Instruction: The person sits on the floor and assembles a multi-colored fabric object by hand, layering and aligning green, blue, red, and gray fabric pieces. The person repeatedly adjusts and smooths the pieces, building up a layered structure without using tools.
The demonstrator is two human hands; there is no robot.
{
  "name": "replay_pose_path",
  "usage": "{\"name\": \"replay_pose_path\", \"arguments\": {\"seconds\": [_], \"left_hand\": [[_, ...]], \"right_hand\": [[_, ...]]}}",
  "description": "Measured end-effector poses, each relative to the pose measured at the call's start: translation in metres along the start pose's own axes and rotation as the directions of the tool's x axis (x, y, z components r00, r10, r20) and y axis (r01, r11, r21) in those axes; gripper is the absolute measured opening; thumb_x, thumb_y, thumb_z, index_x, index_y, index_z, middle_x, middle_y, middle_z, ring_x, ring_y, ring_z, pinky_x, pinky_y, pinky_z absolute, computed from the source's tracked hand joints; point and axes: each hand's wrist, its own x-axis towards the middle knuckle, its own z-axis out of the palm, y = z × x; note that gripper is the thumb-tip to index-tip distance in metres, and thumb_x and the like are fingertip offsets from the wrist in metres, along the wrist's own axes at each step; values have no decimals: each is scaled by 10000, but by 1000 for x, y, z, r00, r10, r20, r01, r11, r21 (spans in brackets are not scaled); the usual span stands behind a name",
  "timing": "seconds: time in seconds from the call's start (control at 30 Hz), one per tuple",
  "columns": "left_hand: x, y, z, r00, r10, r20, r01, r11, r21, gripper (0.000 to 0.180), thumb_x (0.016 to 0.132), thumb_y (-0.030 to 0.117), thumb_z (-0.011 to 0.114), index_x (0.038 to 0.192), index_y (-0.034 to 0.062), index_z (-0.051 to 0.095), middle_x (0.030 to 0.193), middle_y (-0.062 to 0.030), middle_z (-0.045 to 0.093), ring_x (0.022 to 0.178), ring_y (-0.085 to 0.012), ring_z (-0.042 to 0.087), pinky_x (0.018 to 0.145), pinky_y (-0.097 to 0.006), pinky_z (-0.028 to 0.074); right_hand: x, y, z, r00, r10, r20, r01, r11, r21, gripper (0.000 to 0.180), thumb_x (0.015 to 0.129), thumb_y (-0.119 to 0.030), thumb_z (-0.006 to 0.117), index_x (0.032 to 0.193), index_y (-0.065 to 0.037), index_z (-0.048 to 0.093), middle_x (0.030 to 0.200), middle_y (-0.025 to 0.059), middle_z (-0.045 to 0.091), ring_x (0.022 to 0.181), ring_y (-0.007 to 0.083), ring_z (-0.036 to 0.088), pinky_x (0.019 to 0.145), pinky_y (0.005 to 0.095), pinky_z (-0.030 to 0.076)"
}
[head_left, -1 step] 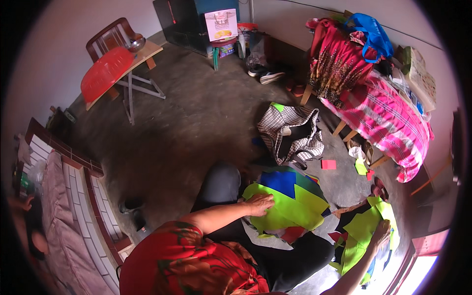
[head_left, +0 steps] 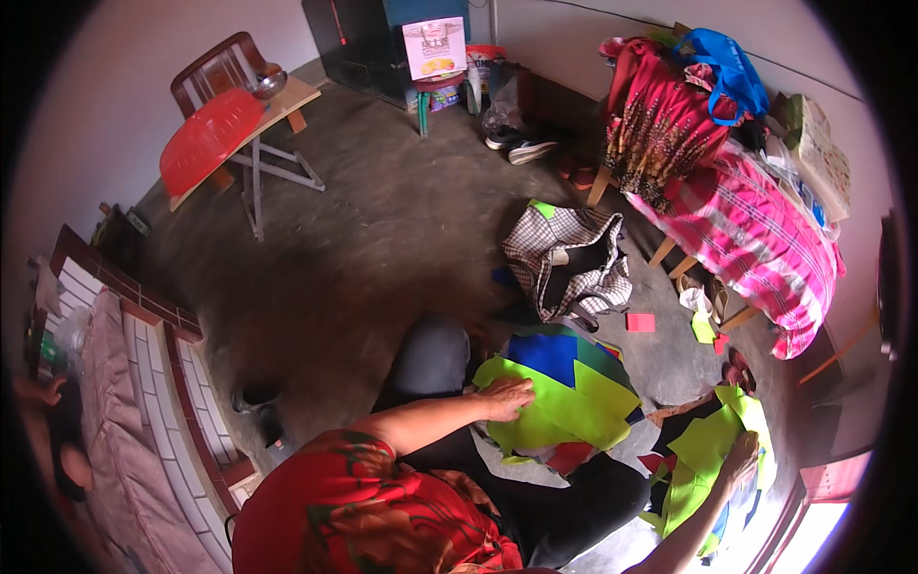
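My left hand (head_left: 507, 397) lies on a yellow-green fabric piece (head_left: 572, 409) spread over the pile between my legs, its fingers loosely stretched and touching the cloth. A blue fabric piece (head_left: 543, 358) shows at the far side of that pile, with dark green beside it and a red piece (head_left: 571, 455) at the near edge. On the right, my right hand (head_left: 741, 457) is closed on a yellow-green piece (head_left: 701, 450) atop a second pile of scraps. Its fingertips are partly hidden.
A checked bag (head_left: 559, 234) lies open ahead, near a red scrap (head_left: 640, 322) and a small yellow-green scrap (head_left: 703, 327). Pink cloth (head_left: 755, 230) drapes a wooden piece of furniture at right. Far left, a folding table (head_left: 301, 94) bears a red basin (head_left: 210, 134). Another person's hand (head_left: 43, 389) shows at left.
The view has shifted very slightly. Both hands and the fabric piles stay where they were.
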Motion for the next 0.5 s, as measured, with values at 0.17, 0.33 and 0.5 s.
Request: {"name": "replay_pose_path", "arguments": {"seconds": [0.17,0.33,0.5], "left_hand": [[0,5,3,999,44,9,-44,999,-29,234,612,99,676,785,97,519,930,-99,472,894,-289,535,715,-425,440],[-27,3,-13,999,-26,43,24,999,37,248,640,110,679,829,102,518,953,-90,462,912,-279,531,749,-424,436],[-42,-5,-7,999,8,-33,-6,999,48,256,640,114,680,839,106,520,955,-90,464,920,-284,534,751,-428,440]], "right_hand": [[27,104,54,950,-100,-295,185,943,276,236,895,-282,506,911,-80,628,837,125,638,723,314,614,655,403,473],[15,76,69,982,-17,-190,93,913,398,219,883,-194,499,889,-3,606,858,136,634,749,276,602,668,391,467],[-6,42,60,984,-72,-164,134,903,408,194,912,-164,477,891,14,550,764,195,566,674,344,564,636,427,452]]}}
